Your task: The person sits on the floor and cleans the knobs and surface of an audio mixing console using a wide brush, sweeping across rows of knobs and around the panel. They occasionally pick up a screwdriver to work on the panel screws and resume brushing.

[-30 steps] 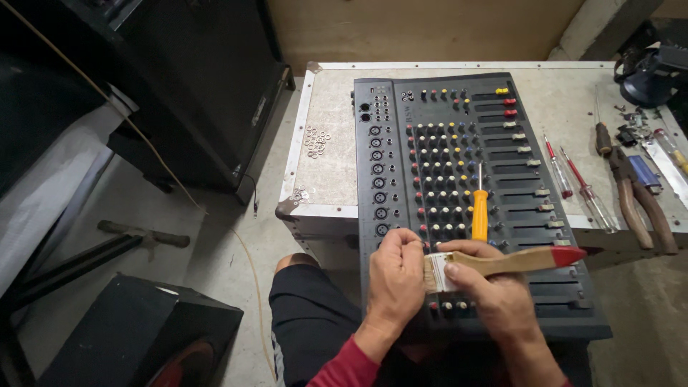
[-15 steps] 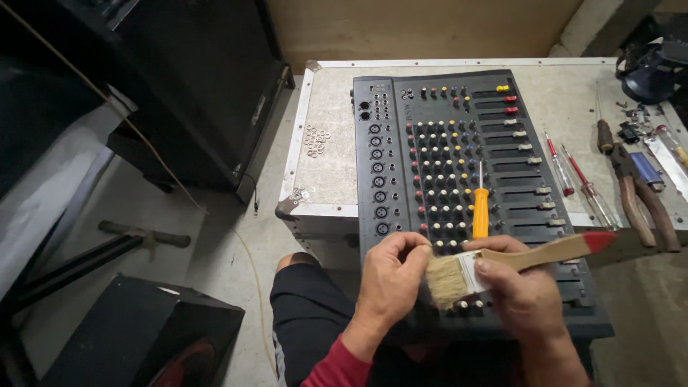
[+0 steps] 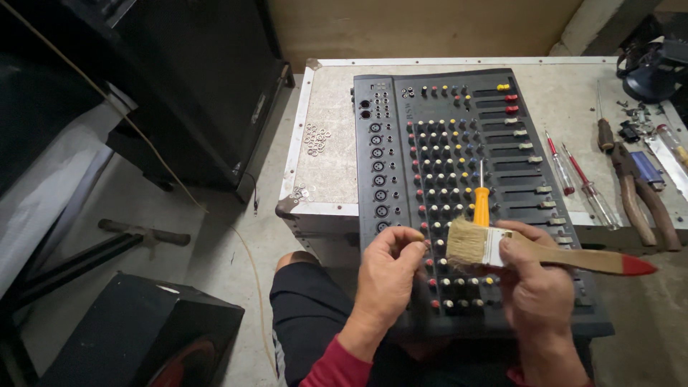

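Holding a paintbrush point(image 3: 534, 251) by its metal band, the right hand point(image 3: 537, 287) has its fingers clenched around the wooden handle, whose red tip points right, past the right edge of the audio mixer point(image 3: 466, 193). The pale bristles hang just above the mixer's lower knob rows. The left hand point(image 3: 387, 276) sits just left of the bristles with thumb and forefinger pinched together; whether they grip anything between them cannot be told. Both hands are over the near part of the mixer, which overhangs the front edge of the metal-edged case point(image 3: 337, 154) and rests toward the person's lap.

One orange-handled screwdriver point(image 3: 481, 202) lies on the mixer, just above the bristles. Right of the mixer, on the case top, lie two slim red-tipped screwdrivers point(image 3: 573, 175) and one pair of brown-handled pliers point(image 3: 638, 193), with small parts beyond them. Left of the mixer a little heap of washers point(image 3: 315, 138) sits on bare case top, with open room around it. Further left stand black speaker cabinets point(image 3: 208, 86) on the concrete floor.
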`<state>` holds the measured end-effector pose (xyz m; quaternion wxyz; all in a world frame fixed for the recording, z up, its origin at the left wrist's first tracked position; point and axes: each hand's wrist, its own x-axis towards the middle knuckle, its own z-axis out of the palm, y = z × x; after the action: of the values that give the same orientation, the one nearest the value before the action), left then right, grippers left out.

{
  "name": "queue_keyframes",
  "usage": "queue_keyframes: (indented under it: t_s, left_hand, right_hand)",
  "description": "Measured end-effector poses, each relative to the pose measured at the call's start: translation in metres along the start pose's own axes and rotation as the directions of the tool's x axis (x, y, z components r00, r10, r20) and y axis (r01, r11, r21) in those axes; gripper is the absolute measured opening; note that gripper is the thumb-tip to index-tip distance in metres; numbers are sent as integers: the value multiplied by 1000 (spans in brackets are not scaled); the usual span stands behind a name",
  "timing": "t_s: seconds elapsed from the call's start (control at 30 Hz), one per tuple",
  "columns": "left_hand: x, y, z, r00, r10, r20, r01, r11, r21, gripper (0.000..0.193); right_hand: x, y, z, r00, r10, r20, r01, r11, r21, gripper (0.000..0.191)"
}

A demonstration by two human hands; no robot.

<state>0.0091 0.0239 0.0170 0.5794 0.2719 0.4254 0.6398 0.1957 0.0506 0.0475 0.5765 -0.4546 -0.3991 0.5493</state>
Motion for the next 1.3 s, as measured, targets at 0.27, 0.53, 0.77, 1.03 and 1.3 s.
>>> queue_keyframes:
  t_s: [0.27,0.53,0.77,1.03,1.3]
  left_hand:
    - [2,2,-1,991,-131,-37,127,988,-84,16]
    - [-4,3,0,929,-353,112,371,881,-295,17]
    - [-1,-5,-2,922,-365,126,386,858,-340,19]
    - [1,-4,-5,943,-332,17,323,900,-292,14]
    - [0,0,-7,945,-326,-26,310,917,-250,14]
  right_hand:
    - [0,10,-2,996,11,83,-16,998,55,36]
    - [-4,16,-2,972,-11,233,-57,957,283,40]
    - [-8,19,-12,960,-144,242,212,936,-283,30]
    - [-6,9,-15,979,-109,171,155,947,-283,29]
    - [-3,6,-4,987,31,155,52,864,-500,25]
